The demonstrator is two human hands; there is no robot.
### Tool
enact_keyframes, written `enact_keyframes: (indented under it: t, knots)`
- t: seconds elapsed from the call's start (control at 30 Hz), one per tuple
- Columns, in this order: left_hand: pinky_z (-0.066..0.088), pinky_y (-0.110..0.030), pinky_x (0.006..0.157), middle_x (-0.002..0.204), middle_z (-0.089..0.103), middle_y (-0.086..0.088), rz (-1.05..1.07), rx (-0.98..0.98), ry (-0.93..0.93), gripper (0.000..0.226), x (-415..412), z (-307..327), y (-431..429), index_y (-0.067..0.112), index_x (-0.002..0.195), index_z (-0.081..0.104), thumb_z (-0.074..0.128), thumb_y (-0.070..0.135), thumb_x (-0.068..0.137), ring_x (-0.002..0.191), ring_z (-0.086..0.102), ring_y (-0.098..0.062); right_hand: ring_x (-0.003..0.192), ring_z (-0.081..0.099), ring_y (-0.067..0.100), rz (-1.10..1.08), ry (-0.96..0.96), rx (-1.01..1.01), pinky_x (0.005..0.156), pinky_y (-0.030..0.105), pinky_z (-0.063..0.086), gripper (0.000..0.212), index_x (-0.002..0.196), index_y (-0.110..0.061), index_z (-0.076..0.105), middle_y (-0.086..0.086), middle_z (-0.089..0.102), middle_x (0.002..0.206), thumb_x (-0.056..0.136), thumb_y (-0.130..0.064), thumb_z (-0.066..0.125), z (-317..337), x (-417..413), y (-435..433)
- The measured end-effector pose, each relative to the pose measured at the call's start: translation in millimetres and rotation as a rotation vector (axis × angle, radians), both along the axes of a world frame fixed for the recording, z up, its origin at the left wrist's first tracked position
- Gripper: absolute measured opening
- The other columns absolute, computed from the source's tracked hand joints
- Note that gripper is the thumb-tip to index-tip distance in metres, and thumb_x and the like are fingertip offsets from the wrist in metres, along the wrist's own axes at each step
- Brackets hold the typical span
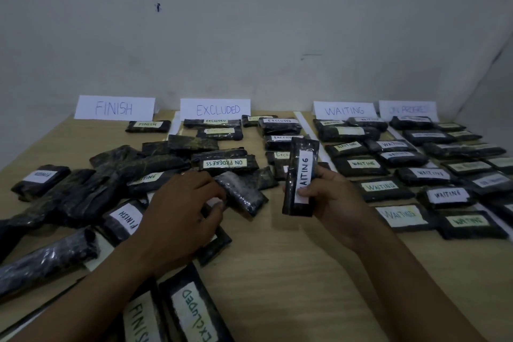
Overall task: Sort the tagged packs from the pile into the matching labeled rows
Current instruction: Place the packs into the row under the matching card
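- Your right hand (330, 197) grips the WAITING pack (301, 175) by its lower end, upright, tag toward you. Probably held that way to read it. The pack is in the air between the pile (83, 191) and the WAITING row (388, 186).
- Your left hand (180, 203) pinches the near end of a grey pack (241, 196) at the pile's right edge, no tag showing. Likely the next pick.
- The WAITING row is crowded up to its sign (345, 110). Bare table (305, 258) opens at the near end, just before the nearest pack (402, 216).
- The way rightward looks free.
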State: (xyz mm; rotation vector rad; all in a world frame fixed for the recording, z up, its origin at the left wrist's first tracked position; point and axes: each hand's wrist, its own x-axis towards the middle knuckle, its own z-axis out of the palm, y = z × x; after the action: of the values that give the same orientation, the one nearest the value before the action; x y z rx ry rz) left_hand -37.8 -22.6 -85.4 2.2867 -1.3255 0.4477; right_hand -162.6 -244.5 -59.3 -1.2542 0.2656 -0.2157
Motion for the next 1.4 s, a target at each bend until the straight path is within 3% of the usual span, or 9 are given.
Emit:
enact_keyframes:
  t: [0.13,0.23,0.33,0.5,0.63,0.73,0.97,1.07,1.4]
  knots:
    - [0.047,-0.035,0.065,0.086,0.061,0.004,-0.2,0.025,-0.043,0.025,-25,18,-34,0.021,0.089,0.069,0.047,0.034,0.086,0.079,0.056,-0.019,0.073,0.064,0.022,-0.227,-0.006,-0.019,0.067,0.037,0.054,0.033,0.102,-0.01,0.062,0.008,0.068,0.083,0.081,0.013,0.05,-4,-28,-9]
    - [0.047,-0.033,0.068,0.091,0.061,0.006,-0.394,0.088,-0.029,0.027,-46,22,-73,0.023,0.094,0.067,0.045,0.037,0.087,0.084,0.056,-0.016,0.072,0.065,0.021,-0.413,-0.022,-0.049,0.057,0.034,0.054,0.056,0.119,-0.021,0.054,0.005,0.068,0.081,0.079,0.018,0.054,-11,-60,-24]
    - [0.046,-0.035,0.066,0.09,0.061,0.002,-0.587,0.162,-0.042,0.026,-69,18,-117,0.022,0.095,0.066,0.046,0.034,0.086,0.083,0.056,-0.02,0.082,0.066,0.026,-0.566,-0.024,-0.098,0.063,0.043,0.056,0.076,0.134,-0.03,0.046,0.012,0.068,0.097,0.077,0.019,0.058,-18,-96,-42]
    - [0.043,-0.031,0.062,0.091,0.06,0.002,-0.776,0.208,-0.043,0.024,-103,4,-174,0.021,0.094,0.067,0.048,0.03,0.082,0.079,0.056,-0.019,0.092,0.065,0.017,-0.87,0.138,-0.463,0.059,0.029,0.056,0.067,0.127,-0.028,0.051,0.001,0.064,0.109,0.075,0.008,0.072,-29,-150,-74]
    - [0.047,-0.034,0.062,0.1,0.054,0.006,-0.819,0.218,0.049,0.022,-117,-14,-190,0.023,0.097,0.066,0.048,0.028,0.085,0.079,0.052,-0.014,0.099,0.056,0.012,-1.081,0.402,-0.8,0.075,0.024,0.047,0.07,0.135,-0.028,0.043,-0.008,0.055,0.112,0.076,-0.016,0.079,-39,-186,-106]
    - [0.046,-0.034,0.064,0.101,0.055,0.007,-0.825,0.2,0.064,0.021,-116,-24,-189,0.024,0.096,0.066,0.049,0.027,0.085,0.082,0.051,-0.011,0.115,0.049,0.021,-1.091,0.597,-1.009,0.093,0.036,0.044,0.061,0.129,-0.026,0.053,-0.001,0.052,0.12,0.073,-0.036,0.077,-50,-199,-126]
    - [0.042,-0.029,0.069,0.098,0.057,0.009,-0.81,0.203,0.076,0.021,-115,-26,-190,0.025,0.094,0.063,0.046,0.029,0.084,0.089,0.05,-0.01,0.123,0.045,0.028,-1.064,0.589,-1.384,0.096,0.023,0.024,0.039,0.11,-0.023,0.069,0.003,0.054,0.134,0.078,-0.045,0.062,-67,-200,-131]
    - [0.042,-0.028,0.07,0.098,0.056,0.009,-0.806,0.202,0.081,0.02,-115,-26,-191,0.026,0.095,0.062,0.045,0.029,0.084,0.09,0.05,-0.01,0.118,0.051,0.024,-0.956,0.619,-1.403,0.096,0.026,0.027,0.046,0.105,-0.027,0.07,-0.003,0.062,0.122,0.075,-0.055,0.05,-68,-201,-134]
    - [0.047,-0.031,0.072,0.098,0.057,0.011,-0.852,0.2,0.077,0.021,-109,-21,-192,0.026,0.096,0.065,0.048,0.03,0.085,0.092,0.051,-0.007,0.114,0.042,0.026,-1.099,0.733,-1.49,0.09,0.042,0.036,0.043,0.106,-0.029,0.067,-0.004,0.06,0.117,0.076,-0.059,0.059,-64,-196,-127]
